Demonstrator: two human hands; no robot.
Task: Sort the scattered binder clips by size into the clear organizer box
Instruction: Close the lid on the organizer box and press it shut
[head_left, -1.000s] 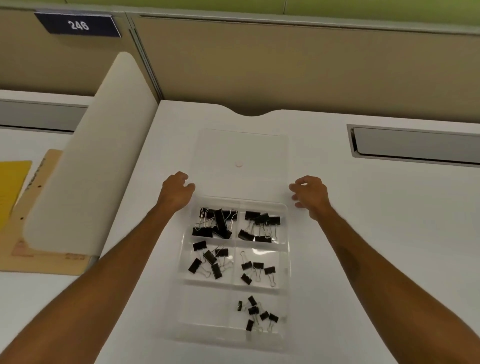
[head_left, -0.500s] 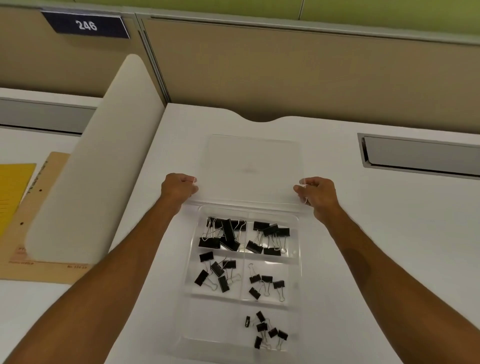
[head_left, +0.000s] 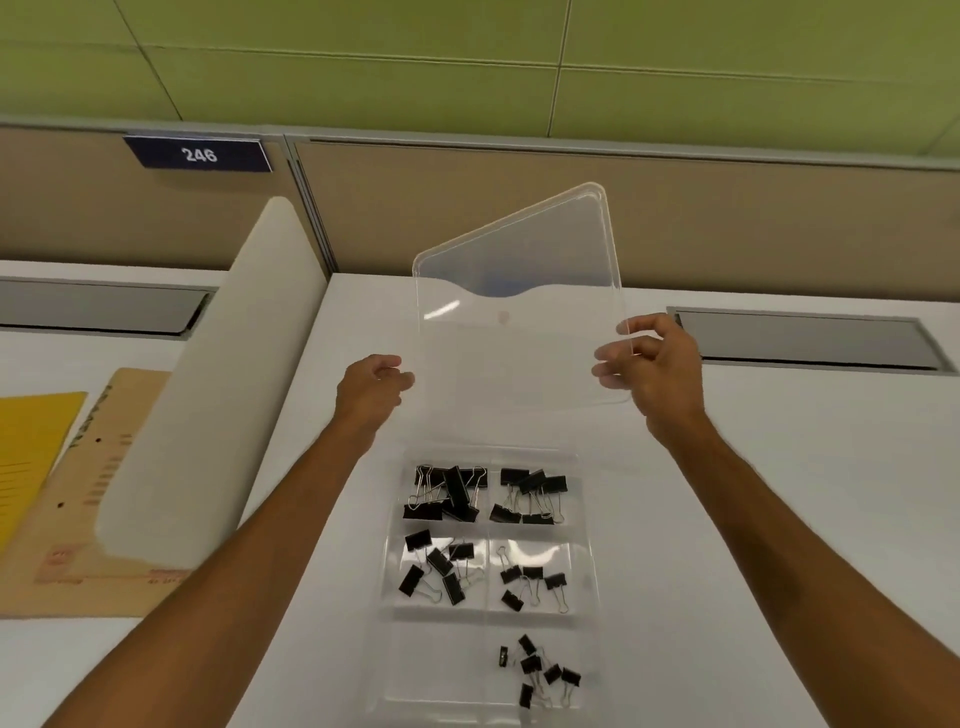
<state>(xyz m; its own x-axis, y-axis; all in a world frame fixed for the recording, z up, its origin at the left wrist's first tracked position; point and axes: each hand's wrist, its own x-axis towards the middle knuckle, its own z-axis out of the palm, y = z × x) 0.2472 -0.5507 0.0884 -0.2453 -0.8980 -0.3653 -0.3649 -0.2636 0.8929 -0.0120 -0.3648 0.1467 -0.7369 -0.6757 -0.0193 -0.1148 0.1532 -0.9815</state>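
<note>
Room: a white counter (head_left: 753, 519) before a beige partition (head_left: 727, 218) with a "246" sign (head_left: 200, 154).
Right hand (head_left: 660, 374): its fingers (head_left: 613, 356) are curled and pinch the right edge of the clear lid (head_left: 519, 322).
Left hand (head_left: 371, 389): its fingers (head_left: 402, 379) are curled and pinch the lid's lower left corner.
Lid: held in the air, tilted, at 12 o'clock from the box.
Organizer box (head_left: 589, 618): open on the counter at 6 o'clock, between the forearms.
Binder clips (head_left: 452, 493): black, inside the box; the largest in the far row, the smallest in the 5 o'clock compartment.
Folders (head_left: 78, 493): yellow and tan, at 9 o'clock.
</note>
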